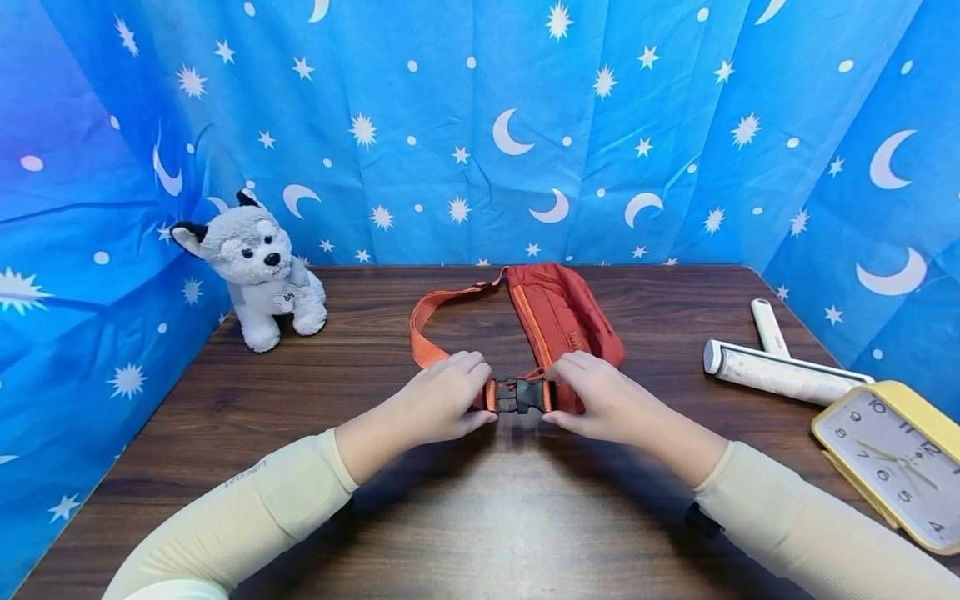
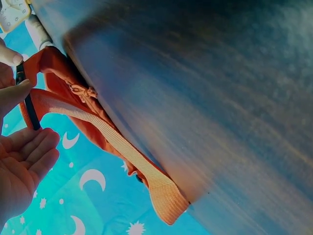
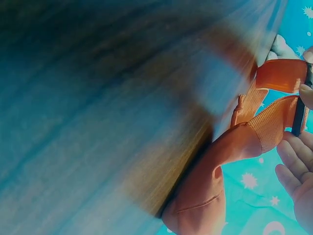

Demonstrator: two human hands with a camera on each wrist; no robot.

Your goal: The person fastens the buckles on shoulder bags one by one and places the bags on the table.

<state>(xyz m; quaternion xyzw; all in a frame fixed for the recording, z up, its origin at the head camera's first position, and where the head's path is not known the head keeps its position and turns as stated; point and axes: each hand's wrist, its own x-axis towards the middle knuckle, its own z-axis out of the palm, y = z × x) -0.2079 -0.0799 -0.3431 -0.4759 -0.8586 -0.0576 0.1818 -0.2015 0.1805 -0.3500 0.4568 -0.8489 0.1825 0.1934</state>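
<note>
A red waist bag (image 1: 566,312) lies on the table with its orange strap (image 1: 429,329) looped to the left. Its black side-release buckle (image 1: 517,395) is held between both hands. My left hand (image 1: 435,398) pinches the pronged half at its strap end, thumb below and fingers above. The socket half is pinched by my right hand (image 1: 611,400). The two halves meet end to end; whether they are latched I cannot tell. In the left wrist view, the orange webbing (image 2: 102,122) hangs from the buckle held by the fingers. The right wrist view shows the buckle (image 3: 298,117) edge-on.
A plush husky (image 1: 258,267) sits at the back left of the wooden table (image 1: 487,517). To the right are a white roller-like cylinder (image 1: 780,371), a small white handled item (image 1: 768,327) and a yellow clock (image 1: 896,462). A blue star-and-moon curtain (image 1: 480,133) surrounds the table.
</note>
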